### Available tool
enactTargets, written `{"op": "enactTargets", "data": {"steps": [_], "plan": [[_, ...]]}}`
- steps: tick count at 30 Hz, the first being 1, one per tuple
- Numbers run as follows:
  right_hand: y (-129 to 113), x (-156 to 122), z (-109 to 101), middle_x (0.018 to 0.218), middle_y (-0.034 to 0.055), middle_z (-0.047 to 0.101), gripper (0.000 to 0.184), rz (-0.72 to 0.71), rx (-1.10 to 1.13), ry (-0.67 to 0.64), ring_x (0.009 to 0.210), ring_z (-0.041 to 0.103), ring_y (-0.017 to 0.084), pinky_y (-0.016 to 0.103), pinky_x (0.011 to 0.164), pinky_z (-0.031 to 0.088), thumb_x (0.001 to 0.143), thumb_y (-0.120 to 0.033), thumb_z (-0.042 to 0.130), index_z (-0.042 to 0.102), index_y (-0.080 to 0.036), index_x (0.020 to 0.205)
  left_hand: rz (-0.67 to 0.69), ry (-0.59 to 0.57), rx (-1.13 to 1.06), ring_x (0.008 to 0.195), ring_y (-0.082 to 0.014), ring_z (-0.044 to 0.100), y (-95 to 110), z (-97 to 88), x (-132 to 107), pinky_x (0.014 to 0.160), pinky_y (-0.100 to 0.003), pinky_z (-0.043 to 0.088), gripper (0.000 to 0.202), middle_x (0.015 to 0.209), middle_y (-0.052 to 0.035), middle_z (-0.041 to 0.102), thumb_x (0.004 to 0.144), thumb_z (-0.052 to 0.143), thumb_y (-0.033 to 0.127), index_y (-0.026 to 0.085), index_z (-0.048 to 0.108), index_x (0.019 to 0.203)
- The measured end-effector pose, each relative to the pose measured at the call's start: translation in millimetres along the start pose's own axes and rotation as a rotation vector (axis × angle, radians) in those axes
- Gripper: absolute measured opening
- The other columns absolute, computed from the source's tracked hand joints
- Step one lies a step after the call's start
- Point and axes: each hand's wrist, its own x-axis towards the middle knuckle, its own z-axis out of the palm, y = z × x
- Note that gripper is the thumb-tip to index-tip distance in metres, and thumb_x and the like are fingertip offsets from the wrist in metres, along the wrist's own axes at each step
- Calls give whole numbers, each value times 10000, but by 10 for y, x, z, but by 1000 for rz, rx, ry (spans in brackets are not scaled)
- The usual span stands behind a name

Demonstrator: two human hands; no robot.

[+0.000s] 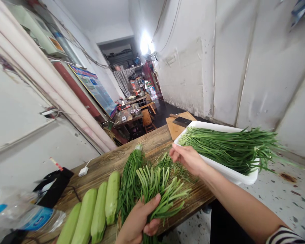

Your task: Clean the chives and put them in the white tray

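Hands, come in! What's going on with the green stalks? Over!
Left hand gripping green stalks. Right hand by white tray, contact unclear. Loose scraps on table near both hands.

L hand (143, 218) grips bunch of green stalks (152, 183) over wooden table (109, 161); R hand (186, 158), fingers curled, by L end of white tray (244, 177) piled w/ more long greens (226, 147). Tied bundle (130, 179) just L of held bunch, then 4 pale green squash (85, 215), water bottle (38, 217) far L. Cleaver (181, 121) on cutting board (173, 130) behind tray; person (133, 87) in bkgd.
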Motion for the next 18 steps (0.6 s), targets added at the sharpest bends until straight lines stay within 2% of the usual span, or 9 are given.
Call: {"op": "enactTargets", "data": {"steps": [2,4,5,10,14,18], "plan": [[-21,-16,45,733,25,640,382,33,-186,-169,679,535,126,232,598,407,640,-519,730,661,-146,591,11,-3,8,249,-11,144,-28,-19,13,302,-142,160,532,270,127,343,580,717,654,205,458,703],[1,-39,88,696,1,644,341,107,-317,-360,646,529,120,224,580,399,558,-449,805,689,-147,665,33,-2,23,251,-12,143,-47,-30,22,306,-143,160,525,274,131,341,597,708,652,203,471,728],[26,-49,101,655,-14,631,342,125,-338,-409,613,518,110,220,569,392,531,-423,824,688,-143,672,41,7,28,253,-12,144,-50,-30,23,308,-144,159,526,279,132,344,597,709,651,203,473,737],[153,-91,63,581,-26,591,333,51,-303,-380,555,491,98,222,553,383,588,-432,788,675,-127,659,99,80,19,267,-8,160,-47,25,15,319,-146,164,515,312,129,365,627,689,649,205,457,748],[141,-137,31,564,-28,568,321,38,-296,-363,536,462,90,221,538,355,600,-415,784,675,-117,654,169,191,8,271,-4,181,-59,77,20,330,-141,161,477,337,108,417,703,630,639,196,470,781],[113,-167,31,577,-25,576,308,19,-283,-318,539,455,85,221,545,349,582,-392,798,671,-117,637,173,257,48,269,-12,228,-57,97,38,325,-141,173,493,354,86,458,679,648,643,191,477,773]]}}
